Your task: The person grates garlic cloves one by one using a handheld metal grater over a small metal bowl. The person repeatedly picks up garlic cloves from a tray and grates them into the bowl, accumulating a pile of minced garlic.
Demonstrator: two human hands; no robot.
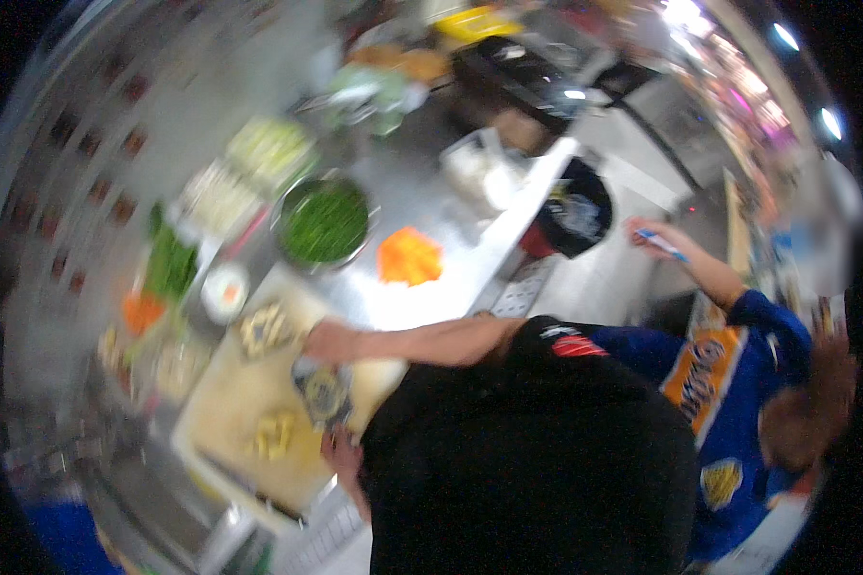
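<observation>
Motion blur softens the whole view. My right hand (333, 342) is closed at the upper end of a flat grey object (322, 392), perhaps a broad blade, with pale yellowish pieces on it. At its lower end are the fingers of my left hand (341, 449); whether they grip it is unclear. Both hands are over a pale cutting board (230, 406). Yellow cut pieces (275, 435) lie on the board, and a heap of pale cut pieces (262, 329) lies near its upper edge.
Beyond the board stand a metal bowl of chopped greens (323, 219), an orange shredded heap (410, 257) and a small white-filled bowl (224, 291). Leafy greens (172, 255) lie farther out. A co-worker in a blue jersey (741, 402) holds a blue-and-white pen-like thing (660, 244).
</observation>
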